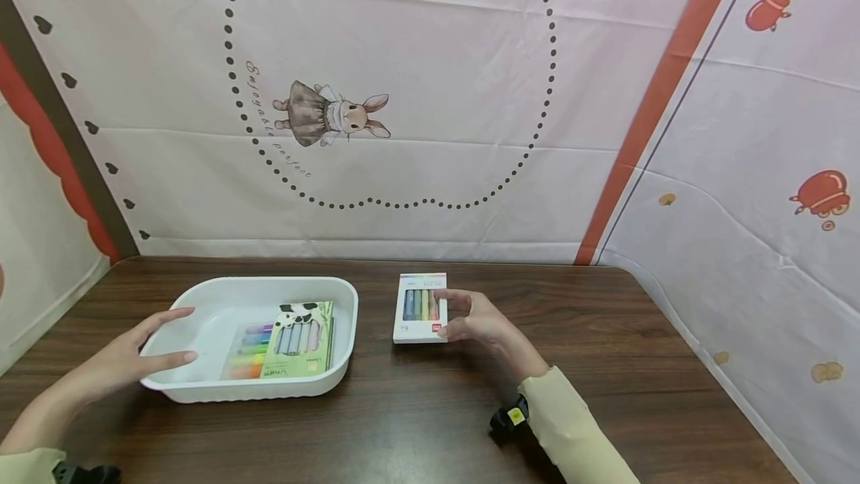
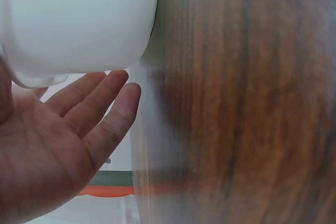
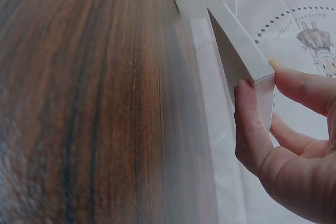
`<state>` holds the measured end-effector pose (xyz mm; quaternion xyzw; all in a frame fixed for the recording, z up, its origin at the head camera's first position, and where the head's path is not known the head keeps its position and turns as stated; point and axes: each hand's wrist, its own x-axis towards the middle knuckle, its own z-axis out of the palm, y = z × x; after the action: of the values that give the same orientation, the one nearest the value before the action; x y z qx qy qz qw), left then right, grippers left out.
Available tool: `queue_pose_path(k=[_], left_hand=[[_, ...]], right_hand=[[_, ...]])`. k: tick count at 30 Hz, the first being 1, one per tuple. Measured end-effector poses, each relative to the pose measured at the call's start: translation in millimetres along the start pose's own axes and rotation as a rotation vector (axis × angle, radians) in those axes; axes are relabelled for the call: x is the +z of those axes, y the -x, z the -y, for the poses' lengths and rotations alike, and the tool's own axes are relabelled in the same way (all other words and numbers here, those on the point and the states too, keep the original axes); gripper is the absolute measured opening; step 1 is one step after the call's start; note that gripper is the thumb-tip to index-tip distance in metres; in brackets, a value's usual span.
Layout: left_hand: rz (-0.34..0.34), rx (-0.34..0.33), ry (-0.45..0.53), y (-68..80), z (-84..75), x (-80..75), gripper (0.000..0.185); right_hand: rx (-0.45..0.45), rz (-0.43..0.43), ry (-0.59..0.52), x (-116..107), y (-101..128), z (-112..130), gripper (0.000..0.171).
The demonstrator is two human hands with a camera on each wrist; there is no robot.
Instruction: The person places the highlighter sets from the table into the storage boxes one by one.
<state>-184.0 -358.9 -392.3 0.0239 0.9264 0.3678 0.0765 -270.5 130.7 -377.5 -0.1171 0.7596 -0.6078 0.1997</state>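
Head view bright, evenly lit, sharp — wide-angle bending at edges. Soft shadows under hands on tabletop (image 1: 430,409). Wrist views soft — wood grain smeared, pale hazy band mid-frame.

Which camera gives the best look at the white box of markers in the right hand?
The head view: the white marker box shows its whole front, with the coloured markers in its window, pinched at its right edge by the right hand. The right wrist view shows only a plain corner between fingertips. The left wrist view misses it entirely.
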Motion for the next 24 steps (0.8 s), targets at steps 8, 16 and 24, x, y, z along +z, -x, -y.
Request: queue_pose_path(k=[8, 16, 24], left_hand=[[0.016, -0.040, 0.006, -1.0, 0.2, -0.5, 0.079], [-0.003, 0.000, -0.003, -0.3, 1.7, 1.1, 0.078], [0.005, -0.031, 0.012, -0.8, 1.2, 1.0, 0.079]], right_hand=[[-0.009, 0.016, 0.000, -0.6, 0.8, 1.9, 0.068], [-0.009, 0.024, -0.014, -0.3, 1.8, 2.0, 0.068], [-0.013, 0.025, -0.031, -0.3, 2.0, 4.1, 0.068]])
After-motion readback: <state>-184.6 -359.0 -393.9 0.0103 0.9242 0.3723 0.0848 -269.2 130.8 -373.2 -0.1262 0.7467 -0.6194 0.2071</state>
